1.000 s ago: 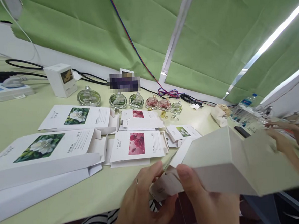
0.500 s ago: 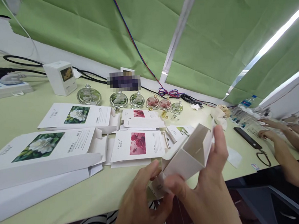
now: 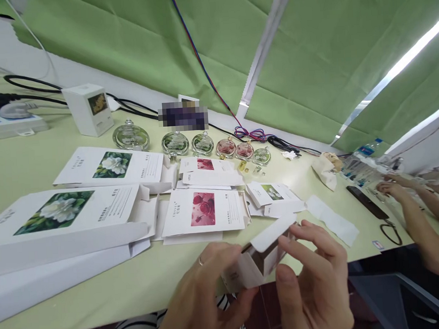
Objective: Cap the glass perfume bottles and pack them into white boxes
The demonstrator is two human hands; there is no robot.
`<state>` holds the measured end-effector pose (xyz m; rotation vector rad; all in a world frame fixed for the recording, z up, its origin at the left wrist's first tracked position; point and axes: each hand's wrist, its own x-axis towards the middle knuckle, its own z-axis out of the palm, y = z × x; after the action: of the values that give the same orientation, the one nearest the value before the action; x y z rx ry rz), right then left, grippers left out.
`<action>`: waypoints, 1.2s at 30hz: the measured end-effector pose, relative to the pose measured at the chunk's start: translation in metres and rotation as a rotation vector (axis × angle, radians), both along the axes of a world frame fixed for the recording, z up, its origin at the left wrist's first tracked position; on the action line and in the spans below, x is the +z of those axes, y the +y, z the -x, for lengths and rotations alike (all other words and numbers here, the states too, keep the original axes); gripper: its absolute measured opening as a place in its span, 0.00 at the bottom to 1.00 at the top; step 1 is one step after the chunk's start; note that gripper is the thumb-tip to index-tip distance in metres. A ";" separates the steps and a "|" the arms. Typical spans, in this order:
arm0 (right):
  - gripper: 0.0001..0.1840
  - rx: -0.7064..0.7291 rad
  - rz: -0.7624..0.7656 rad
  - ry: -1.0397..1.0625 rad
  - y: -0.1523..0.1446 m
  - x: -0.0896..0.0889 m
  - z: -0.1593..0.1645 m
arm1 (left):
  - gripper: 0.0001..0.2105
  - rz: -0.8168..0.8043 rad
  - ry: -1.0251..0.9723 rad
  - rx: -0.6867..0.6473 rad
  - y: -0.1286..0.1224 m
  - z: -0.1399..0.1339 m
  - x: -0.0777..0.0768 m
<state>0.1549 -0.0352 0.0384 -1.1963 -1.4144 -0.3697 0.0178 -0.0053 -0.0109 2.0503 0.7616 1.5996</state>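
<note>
White card forms the box I watch over the near edge of the table, gripped between thumb and fingers of the left hand, probably for steadiness, while the loosely open right hand has fingertips at its flap.

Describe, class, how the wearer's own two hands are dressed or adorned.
Both are ungloved. The left hand wears a thin, pale metallic ring on one finger; no ring shows on the right hand. No sleeve is visible on either.
</note>
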 end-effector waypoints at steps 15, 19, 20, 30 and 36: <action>0.12 0.073 0.228 -0.403 -0.009 0.017 -0.037 | 0.23 -0.141 0.266 -0.106 0.019 0.007 0.030; 0.16 0.108 0.103 -0.362 -0.010 -0.003 -0.039 | 0.19 -0.145 0.186 -0.076 0.021 0.005 0.027; 0.17 0.118 0.084 -0.342 -0.011 -0.011 -0.039 | 0.19 -0.132 0.187 -0.068 0.021 0.004 0.027; 0.25 -0.045 0.029 -0.028 -0.012 -0.083 -0.004 | 0.22 0.093 0.258 -0.085 0.016 0.006 0.027; 0.07 -0.163 -0.341 0.338 -0.008 -0.064 -0.007 | 0.19 0.163 0.316 -0.227 0.013 -0.004 0.020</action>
<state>0.1617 -0.0431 -0.0254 -1.0370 -0.9233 -0.4758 0.0217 0.0082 0.0090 2.2043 0.7072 1.0710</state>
